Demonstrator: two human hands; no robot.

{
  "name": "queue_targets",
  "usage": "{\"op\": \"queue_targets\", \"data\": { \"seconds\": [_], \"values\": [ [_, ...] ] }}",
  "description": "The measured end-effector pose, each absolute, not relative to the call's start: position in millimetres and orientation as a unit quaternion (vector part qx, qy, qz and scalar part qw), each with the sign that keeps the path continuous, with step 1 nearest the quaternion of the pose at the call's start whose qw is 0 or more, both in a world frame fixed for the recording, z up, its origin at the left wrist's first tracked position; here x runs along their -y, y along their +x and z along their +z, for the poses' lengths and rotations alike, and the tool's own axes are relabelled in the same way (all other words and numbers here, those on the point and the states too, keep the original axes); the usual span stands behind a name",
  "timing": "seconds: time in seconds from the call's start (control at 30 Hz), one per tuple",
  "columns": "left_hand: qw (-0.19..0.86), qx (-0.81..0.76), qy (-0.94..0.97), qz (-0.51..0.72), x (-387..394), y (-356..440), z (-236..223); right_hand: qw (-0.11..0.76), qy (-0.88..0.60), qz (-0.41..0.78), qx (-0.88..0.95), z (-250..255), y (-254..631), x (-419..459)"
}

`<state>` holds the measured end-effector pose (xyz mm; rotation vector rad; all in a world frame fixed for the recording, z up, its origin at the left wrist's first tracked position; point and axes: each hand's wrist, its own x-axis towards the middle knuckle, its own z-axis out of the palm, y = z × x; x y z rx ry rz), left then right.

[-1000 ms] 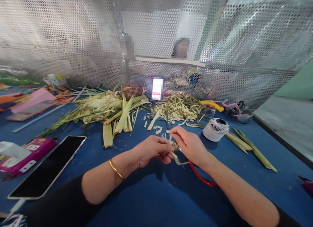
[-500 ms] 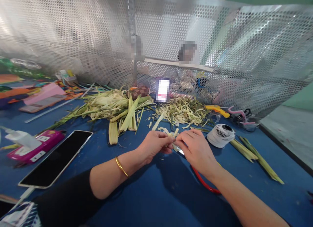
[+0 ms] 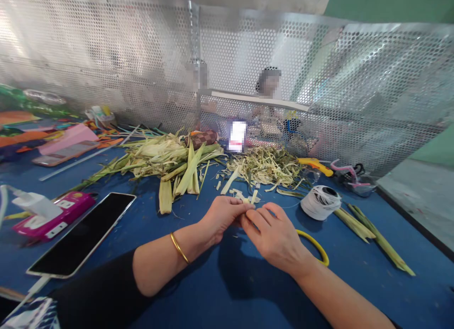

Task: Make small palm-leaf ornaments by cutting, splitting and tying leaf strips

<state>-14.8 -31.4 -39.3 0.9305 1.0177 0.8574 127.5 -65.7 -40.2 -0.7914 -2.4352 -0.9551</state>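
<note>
Both hands meet above the middle of the blue table. My left hand (image 3: 227, 213) is closed, thumb and fingertips pinching a small pale husk piece (image 3: 247, 200), whose short ends stick up past the fingers. My right hand (image 3: 273, 229) is closed too, its fingertips pressed against the same spot; its grip partly hides the piece. Beside the right wrist shows a curved yellow handle (image 3: 319, 246), the rest of it covered by the hand. Small pale husk scraps (image 3: 230, 180) lie just beyond the fingers.
Behind lie a husk pile (image 3: 156, 154) and a heap of shredded strips (image 3: 266, 166). To the right are a white thread spool (image 3: 320, 203), a yellow-handled tool (image 3: 315, 166) and long husks (image 3: 383, 239). A phone (image 3: 83, 234) and power strip (image 3: 56, 215) sit left. A perforated screen (image 3: 124, 59) stands behind.
My right hand has rolled over and closed in against the left fingertips. The shiny metal and red handle seen under it before are now hidden; a yellow handle shows instead.
</note>
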Motion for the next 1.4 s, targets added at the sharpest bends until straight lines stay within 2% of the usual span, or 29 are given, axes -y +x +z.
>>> {"op": "queue_targets", "data": {
  "seconds": [0.2,0.47,0.73,0.83,1.0,1.07,1.13,1.27,1.4],
  "values": [
    [0.727,-0.434,0.389,0.363,31,-18,-33,0.246,-0.294,-0.359,0.851,-42,128,66],
    [0.712,-0.442,0.379,0.394,30,-19,-29,0.289,-0.303,-0.337,0.843,-40,128,67],
    [0.707,-0.447,0.375,0.399,27,-20,-28,0.293,-0.233,-0.327,0.868,-41,126,70],
    [0.703,-0.439,0.393,0.399,28,-21,-28,0.335,-0.266,-0.221,0.876,-41,128,69],
    [0.704,-0.432,0.438,0.354,31,-21,-22,0.498,-0.528,0.105,0.68,-34,140,54],
    [0.71,-0.43,0.451,0.329,33,-21,-21,0.499,-0.559,0.267,0.606,-31,144,48],
    [0.71,-0.427,0.465,0.311,34,-21,-22,0.475,-0.55,0.374,0.576,-29,145,44],
    [0.686,-0.441,0.5,0.292,33,-19,-27,0.446,-0.529,0.441,0.572,-30,141,46],
    [0.648,-0.462,0.533,0.288,33,-18,-28,0.446,-0.555,0.353,0.607,-36,141,47]
  ]
}}
